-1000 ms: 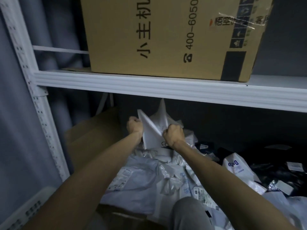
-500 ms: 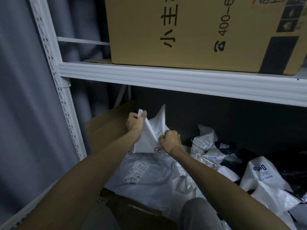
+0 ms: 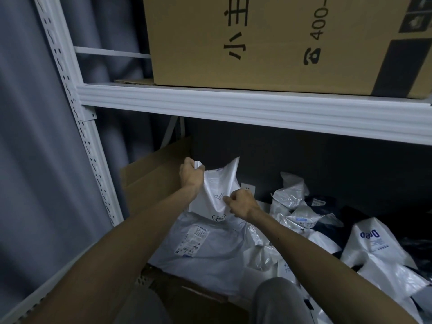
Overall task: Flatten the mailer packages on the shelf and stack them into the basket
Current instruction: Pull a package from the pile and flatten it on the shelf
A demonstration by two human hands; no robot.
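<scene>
A white mailer bag (image 3: 219,190) with small print stands upright between my hands under the shelf board. My left hand (image 3: 190,176) grips its top left corner. My right hand (image 3: 240,203) pinches its right edge lower down. Below it lies a large flat grey mailer (image 3: 203,251) with a shipping label. To the right, several crumpled white and dark mailers (image 3: 294,199) are piled on the lower shelf, one printed with blue letters (image 3: 374,244). No basket shows in view.
A white metal shelf board (image 3: 233,106) crosses above my hands, carrying a big cardboard box (image 3: 268,43). The perforated upright post (image 3: 88,148) stands at left before a grey curtain. A brown cardboard sheet (image 3: 152,178) leans behind my left hand. My knees fill the bottom edge.
Both hands have shifted right and drawn apart on the white mailer, spreading it wider. The camera has turned left, so the pile sits further right.
</scene>
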